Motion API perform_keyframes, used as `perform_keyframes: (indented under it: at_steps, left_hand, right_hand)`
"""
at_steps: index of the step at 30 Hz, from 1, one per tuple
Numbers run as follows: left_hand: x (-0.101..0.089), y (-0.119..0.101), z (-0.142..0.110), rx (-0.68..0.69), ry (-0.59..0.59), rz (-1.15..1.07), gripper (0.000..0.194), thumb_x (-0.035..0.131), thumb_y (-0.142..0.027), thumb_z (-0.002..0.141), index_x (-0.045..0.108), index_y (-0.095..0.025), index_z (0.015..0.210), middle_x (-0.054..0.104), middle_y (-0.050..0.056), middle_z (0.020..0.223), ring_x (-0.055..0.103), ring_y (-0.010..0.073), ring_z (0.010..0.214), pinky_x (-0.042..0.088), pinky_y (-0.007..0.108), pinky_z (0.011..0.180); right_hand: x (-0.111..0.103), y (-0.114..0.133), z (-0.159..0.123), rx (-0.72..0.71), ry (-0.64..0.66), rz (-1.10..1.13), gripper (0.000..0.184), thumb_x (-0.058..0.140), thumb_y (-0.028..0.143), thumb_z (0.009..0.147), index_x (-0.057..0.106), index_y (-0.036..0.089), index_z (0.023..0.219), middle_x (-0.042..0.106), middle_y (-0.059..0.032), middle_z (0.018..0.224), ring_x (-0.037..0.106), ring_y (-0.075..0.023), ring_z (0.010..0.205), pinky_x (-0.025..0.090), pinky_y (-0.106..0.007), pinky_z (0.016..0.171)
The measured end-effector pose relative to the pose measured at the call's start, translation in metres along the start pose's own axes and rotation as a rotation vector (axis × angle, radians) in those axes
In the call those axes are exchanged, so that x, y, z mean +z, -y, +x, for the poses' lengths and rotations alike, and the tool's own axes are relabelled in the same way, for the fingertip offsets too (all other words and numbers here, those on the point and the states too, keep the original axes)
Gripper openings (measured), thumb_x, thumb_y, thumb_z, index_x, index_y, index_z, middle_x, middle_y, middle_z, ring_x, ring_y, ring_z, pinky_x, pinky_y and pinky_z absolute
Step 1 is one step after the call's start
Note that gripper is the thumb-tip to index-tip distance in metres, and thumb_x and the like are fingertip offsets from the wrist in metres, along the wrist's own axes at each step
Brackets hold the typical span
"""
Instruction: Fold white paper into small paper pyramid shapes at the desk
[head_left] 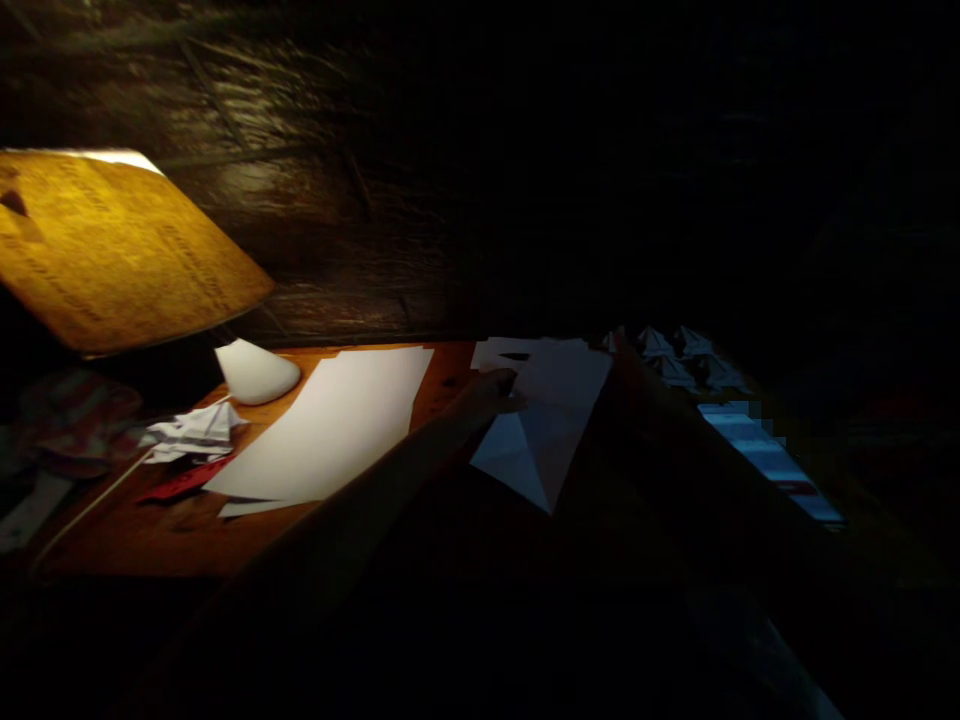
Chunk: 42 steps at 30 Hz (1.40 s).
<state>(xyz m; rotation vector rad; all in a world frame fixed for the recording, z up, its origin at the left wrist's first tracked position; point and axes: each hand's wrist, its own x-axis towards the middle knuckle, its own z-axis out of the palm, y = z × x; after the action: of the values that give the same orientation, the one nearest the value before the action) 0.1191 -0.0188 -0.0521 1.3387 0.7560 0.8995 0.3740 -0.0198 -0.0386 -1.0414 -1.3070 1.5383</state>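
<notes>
A partly folded sheet of paper is held up in front of me, with creases meeting at a point at its lower end. My left hand grips its left edge, fingers closed and the thumb lying over the paper. At the upper right edge, my right hand pinches the same sheet; it is in deep shadow and its fingers show only in part. Just beyond the right hand stand several small folded paper shapes.
A stack of white paper lies on the wooden table to the left. Near it are a white lamp base, a crumpled paper and a red item. A yellow lampshade glows above. A lit phone-like screen lies right.
</notes>
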Motion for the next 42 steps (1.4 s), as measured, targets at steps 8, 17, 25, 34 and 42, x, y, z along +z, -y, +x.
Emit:
perform_keyframes:
  at_steps: [8,17,25,34,42]
  left_hand:
    - [0.008,0.003,-0.012,-0.066,-0.022,-0.141,0.042,0.091,-0.02,0.058,0.073,-0.013,0.095,0.077,0.012,0.095,0.072,0.0313,0.095,0.054,0.047,0.091]
    - [0.0,0.014,-0.003,-0.024,-0.166,-0.177,0.037,0.088,-0.037,0.068,0.074,-0.014,0.093,0.077,0.013,0.095,0.071,0.0334,0.098,0.053,0.047,0.089]
    - [0.0,0.022,0.001,-0.044,-0.199,-0.274,0.034,0.086,-0.038,0.075,0.071,-0.013,0.093,0.076,0.014,0.094,0.071,0.0331,0.1,0.053,0.044,0.092]
    - [-0.001,0.009,0.001,-0.261,-0.191,-0.687,0.024,0.06,-0.022,0.094,0.063,-0.012,0.116,0.076,0.013,0.095,0.074,0.0284,0.095,0.056,0.041,0.091]
    - [0.001,0.011,-0.003,-0.301,-0.158,-0.716,0.03,0.058,-0.015,0.087,0.063,-0.01,0.116,0.074,0.012,0.086,0.073,0.0268,0.081,0.057,0.04,0.084]
  right_hand:
    - [0.017,-0.015,-0.005,-0.096,0.0,-0.129,0.04,0.081,0.059,0.072,0.074,0.024,0.09,0.078,-0.0078,0.09,0.073,-0.0278,0.087,0.057,-0.04,0.077]
    - [0.021,-0.02,-0.004,-0.187,0.046,-0.381,0.031,0.078,0.052,0.074,0.075,0.023,0.083,0.076,-0.0053,0.083,0.071,-0.0266,0.079,0.059,-0.042,0.072]
    - [0.024,-0.031,-0.005,-0.345,-0.106,-0.599,0.022,0.074,0.046,0.081,0.073,0.027,0.092,0.076,-0.0066,0.089,0.068,-0.0281,0.079,0.056,-0.041,0.07]
    - [0.029,-0.038,-0.004,-0.497,-0.177,-0.72,0.035,0.071,0.038,0.085,0.058,0.024,0.114,0.071,-0.0046,0.092,0.066,-0.0218,0.081,0.051,-0.033,0.069]
    - [0.037,-0.033,-0.009,-0.501,-0.175,-0.579,0.026,0.068,0.041,0.089,0.059,0.025,0.107,0.067,-0.0014,0.083,0.064,-0.0189,0.072,0.05,-0.03,0.063]
